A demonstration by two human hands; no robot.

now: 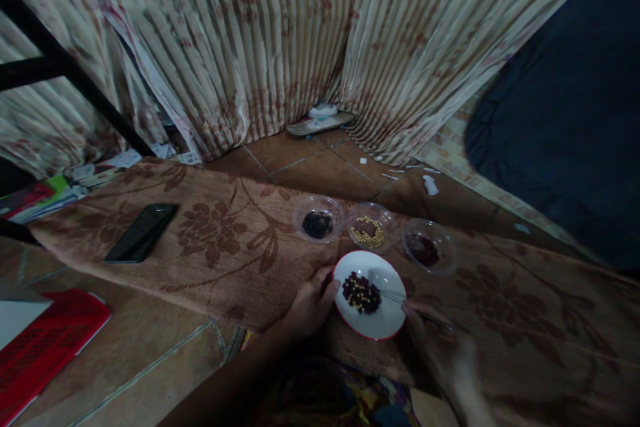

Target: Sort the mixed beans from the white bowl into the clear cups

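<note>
White bowl (379,322), red-rimmed, one. Sat at the near side of the cloth, directly before the person, just short of the middle clear bowl. Contained one heap of mixed beans (361,293), dark with pale yellow among them, gathered toward the left; showed bare white on the right.

Left hand (314,300), one. Gripped the white bowl at its left edge, thumb laid over the rim.

Right hand (440,340), one. Pinched a thin utensil (393,295) at the bowl's right edge, slender ends reaching inward toward the heap; dim and blurred at this spot, perhaps tweezers, perhaps chopsticks.

Clear bowls (443,233), three. Stood in a row along the far edge of the cloth. Contained, left to right: black beans (317,224), yellow beans (367,233), dark red beans (424,252).

Phone (141,233), dark, one. Lay flat on the cloth, well apart from the bowls, to the left.

Brown cloth (215,287), one. Bore darker flowers and stems.

Striped curtains (240,33). Hung beyond the cloth, down to the tiled floor (300,163).

White scraps (430,185), several. Lay strewn near the curtains' foot, at the right.
</note>
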